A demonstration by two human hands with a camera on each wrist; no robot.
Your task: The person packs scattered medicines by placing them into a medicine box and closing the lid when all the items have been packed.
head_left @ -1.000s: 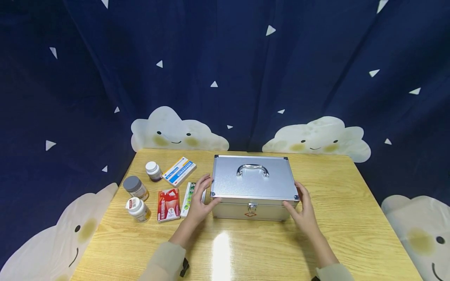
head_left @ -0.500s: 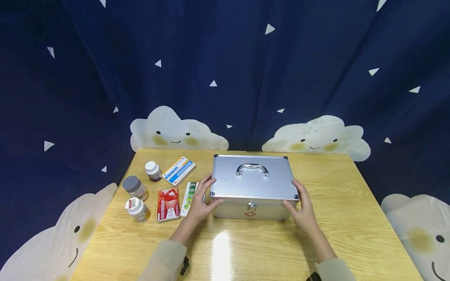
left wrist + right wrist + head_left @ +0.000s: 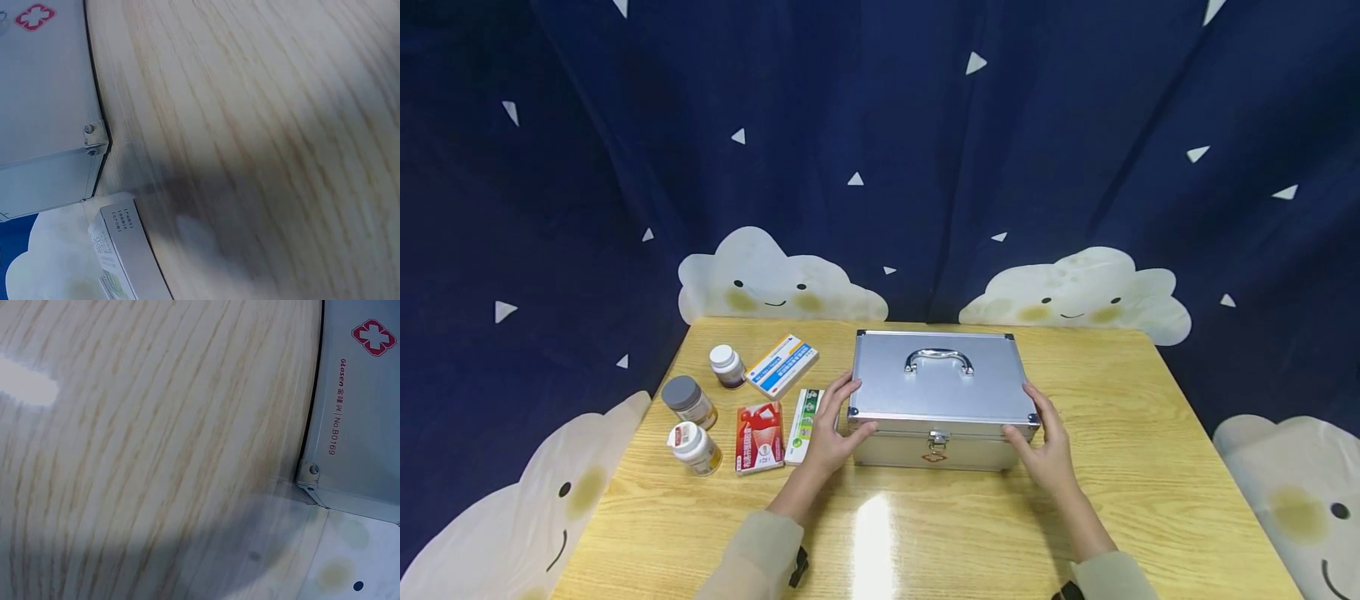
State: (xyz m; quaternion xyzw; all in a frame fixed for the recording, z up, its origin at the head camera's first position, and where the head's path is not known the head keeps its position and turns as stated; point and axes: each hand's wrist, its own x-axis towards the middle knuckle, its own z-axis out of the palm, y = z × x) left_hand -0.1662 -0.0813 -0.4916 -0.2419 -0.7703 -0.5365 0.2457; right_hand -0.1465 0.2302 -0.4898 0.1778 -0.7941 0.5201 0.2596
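The metal case sits on the table with its lid down and handle folded back on top, and both hands are on its front corners. The left hand has its thumb along the front lip and its fingers on the left side; the right hand mirrors it on the right. On each, the thumb stands well apart from the fingers, bracing the corner between them; how firmly they press I cannot tell, and neither wrist view shows a finger. The step in hand looks like steadying or squaring the case. Shifting it would call for an even push from both sides; raising the lid would need the front latch loose first, and whether it is fastened is too small to tell. Left of the case, the green-and-white box lies just beside the left hand, so that hand has little room to swing outward. The red box and three bottles are farther left of the case.
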